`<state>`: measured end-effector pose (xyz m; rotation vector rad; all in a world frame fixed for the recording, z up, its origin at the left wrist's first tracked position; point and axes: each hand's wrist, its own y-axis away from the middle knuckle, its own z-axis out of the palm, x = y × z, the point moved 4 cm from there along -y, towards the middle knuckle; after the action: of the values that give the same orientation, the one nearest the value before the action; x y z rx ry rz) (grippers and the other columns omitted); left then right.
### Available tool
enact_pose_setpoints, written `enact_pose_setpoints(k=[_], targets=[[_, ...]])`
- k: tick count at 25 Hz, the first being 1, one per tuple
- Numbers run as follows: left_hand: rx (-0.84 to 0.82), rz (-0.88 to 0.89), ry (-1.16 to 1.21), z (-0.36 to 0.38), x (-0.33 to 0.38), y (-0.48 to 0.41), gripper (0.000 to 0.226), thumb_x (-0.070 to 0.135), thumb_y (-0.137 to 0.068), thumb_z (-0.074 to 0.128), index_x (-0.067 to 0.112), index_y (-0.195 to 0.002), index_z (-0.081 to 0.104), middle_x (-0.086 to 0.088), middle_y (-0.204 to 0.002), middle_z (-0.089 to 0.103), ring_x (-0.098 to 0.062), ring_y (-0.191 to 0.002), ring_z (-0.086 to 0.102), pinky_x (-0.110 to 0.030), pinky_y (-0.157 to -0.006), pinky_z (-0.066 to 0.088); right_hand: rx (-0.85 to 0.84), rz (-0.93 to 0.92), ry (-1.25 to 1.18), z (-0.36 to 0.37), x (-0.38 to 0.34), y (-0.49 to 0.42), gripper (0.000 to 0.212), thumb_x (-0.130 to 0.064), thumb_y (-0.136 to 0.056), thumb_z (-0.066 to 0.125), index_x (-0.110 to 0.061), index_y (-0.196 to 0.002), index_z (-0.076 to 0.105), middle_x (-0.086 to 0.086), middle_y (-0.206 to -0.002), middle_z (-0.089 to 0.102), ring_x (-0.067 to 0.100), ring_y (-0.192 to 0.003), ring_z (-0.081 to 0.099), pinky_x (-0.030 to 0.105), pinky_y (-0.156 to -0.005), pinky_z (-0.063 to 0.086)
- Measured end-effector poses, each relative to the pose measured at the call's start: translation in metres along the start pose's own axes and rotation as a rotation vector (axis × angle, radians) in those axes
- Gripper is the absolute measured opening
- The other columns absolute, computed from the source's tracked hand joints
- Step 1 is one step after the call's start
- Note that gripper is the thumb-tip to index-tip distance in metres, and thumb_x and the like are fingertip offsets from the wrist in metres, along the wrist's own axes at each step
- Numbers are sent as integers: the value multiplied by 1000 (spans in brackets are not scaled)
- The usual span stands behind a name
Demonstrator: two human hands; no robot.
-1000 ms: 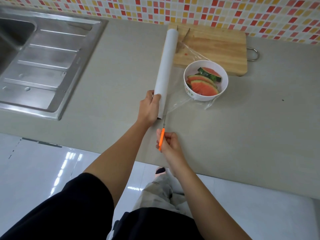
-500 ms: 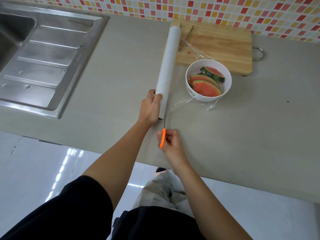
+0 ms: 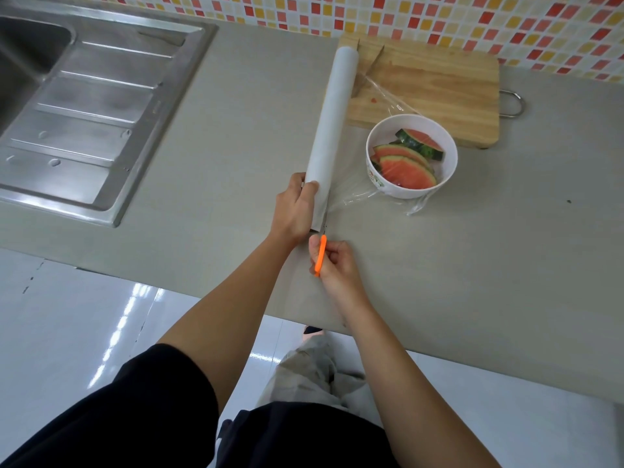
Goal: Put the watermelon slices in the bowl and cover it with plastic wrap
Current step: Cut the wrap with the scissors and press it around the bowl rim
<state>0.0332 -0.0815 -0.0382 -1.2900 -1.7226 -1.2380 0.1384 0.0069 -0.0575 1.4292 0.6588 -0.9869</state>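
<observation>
The right hand, fingers curled round an orange cutter, has edged up to the roll (cutting looks imminent). The left hand grips the roll's near end. At 2 o'clock, plastic wrap drapes the bowl of watermelon slices.

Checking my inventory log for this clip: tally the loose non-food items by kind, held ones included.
Plastic wrap roll: 1
Bowl: 1
Cutting board: 1
Orange-handled cutter: 1
Total: 4
</observation>
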Motion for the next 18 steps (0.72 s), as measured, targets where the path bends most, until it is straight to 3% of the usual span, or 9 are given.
enact_pose_setpoints(k=[4, 9, 14, 18], targets=[[-8, -10, 8, 0, 1, 0, 29, 40, -82, 39, 24, -101, 53, 9, -80, 56, -5, -68, 50, -25, -57, 38, 0, -4, -1, 1, -1, -6, 49, -59, -73, 64, -15, -92, 53, -5, -76, 56, 2, -63, 55, 18, -68, 46], [-12, -25, 19, 0, 0, -1, 34, 43, -79, 39, 23, -102, 54, 8, -78, 56, -5, -66, 50, -26, -57, 38, -14, -34, -42, -1, 0, -11, 33, -45, -80, 66, -17, -86, 51, -5, -71, 53, 5, -61, 51, 28, -72, 46], [-16, -29, 15, 0, 0, -2, 32, 43, -78, 38, 24, -100, 53, 10, -78, 55, -2, -65, 49, -23, -56, 37, -8, -24, -36, -2, -6, -19, 54, -64, -63, 65, -17, -87, 52, -6, -70, 52, 2, -60, 51, 14, -63, 43], [-23, -17, 24, 1, -2, -3, 32, 42, -78, 39, 22, -98, 54, 8, -76, 56, 5, -54, 49, -20, -51, 38, -12, -16, -39, -4, -10, -30, 52, -62, -66, 66, -16, -89, 53, 4, -88, 64, 2, -67, 55, 20, -70, 45]])
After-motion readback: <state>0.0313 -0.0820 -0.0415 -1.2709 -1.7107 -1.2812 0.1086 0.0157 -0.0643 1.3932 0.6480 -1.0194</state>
